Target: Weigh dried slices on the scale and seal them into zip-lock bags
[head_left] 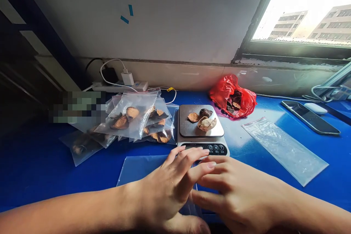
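Observation:
My left hand (167, 186) is open, its fingers stretched over the front edge of a kitchen scale (182, 129). My right hand (238, 190) comes in from the right, fingers apart and partly bent, overlapping the left fingertips. Nothing shows in either hand. Under them lies a clear plastic bag (137, 168), mostly covered by the hands. On the scale's metal plate rest a flat brown dried slice (193, 117), a dark curled piece (206, 112) and a pale cupped piece (206, 124). My fingers hide part of the display.
Left of the scale lie several zip bags (128, 113) holding dried slices. Behind it stands a red plastic bag (233, 97) with dark pieces inside. To the right are an unfilled zip bag (285, 150) and a phone (309, 117). A power strip (141, 86) runs along the wall.

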Demonstrator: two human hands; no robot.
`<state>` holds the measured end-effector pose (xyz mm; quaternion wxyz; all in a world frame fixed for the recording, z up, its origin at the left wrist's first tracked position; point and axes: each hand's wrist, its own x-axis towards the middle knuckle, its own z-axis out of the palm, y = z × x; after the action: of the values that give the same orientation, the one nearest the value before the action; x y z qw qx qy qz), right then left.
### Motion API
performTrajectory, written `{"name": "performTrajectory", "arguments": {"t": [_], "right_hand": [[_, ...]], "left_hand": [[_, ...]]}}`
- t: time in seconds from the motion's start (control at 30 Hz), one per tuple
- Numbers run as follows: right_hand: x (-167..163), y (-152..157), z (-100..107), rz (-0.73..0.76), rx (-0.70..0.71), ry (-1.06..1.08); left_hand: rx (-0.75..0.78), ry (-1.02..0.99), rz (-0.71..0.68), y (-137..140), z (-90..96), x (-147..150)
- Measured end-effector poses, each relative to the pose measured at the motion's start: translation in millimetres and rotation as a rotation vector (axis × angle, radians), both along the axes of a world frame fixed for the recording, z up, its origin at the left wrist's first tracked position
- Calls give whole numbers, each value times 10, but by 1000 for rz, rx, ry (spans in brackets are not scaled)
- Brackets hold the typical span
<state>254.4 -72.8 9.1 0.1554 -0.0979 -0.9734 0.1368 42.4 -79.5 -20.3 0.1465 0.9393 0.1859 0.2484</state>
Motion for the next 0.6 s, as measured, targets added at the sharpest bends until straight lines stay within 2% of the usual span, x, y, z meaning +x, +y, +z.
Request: {"name": "performTrajectory", "arguments": {"t": [0.17,0.3,0.47,0.6], "right_hand": [[-191,-5,-168,108,-9,245],[-246,21,-167,154,-95,325],[-243,48,-160,54,102,290],[-229,48,-158,15,148,219]], "left_hand": [[73,-173,-2,-5,40,49],[95,-245,-22,12,90,54],[71,-215,-26,-9,116,93],[89,-178,8,-9,133,97]]}}
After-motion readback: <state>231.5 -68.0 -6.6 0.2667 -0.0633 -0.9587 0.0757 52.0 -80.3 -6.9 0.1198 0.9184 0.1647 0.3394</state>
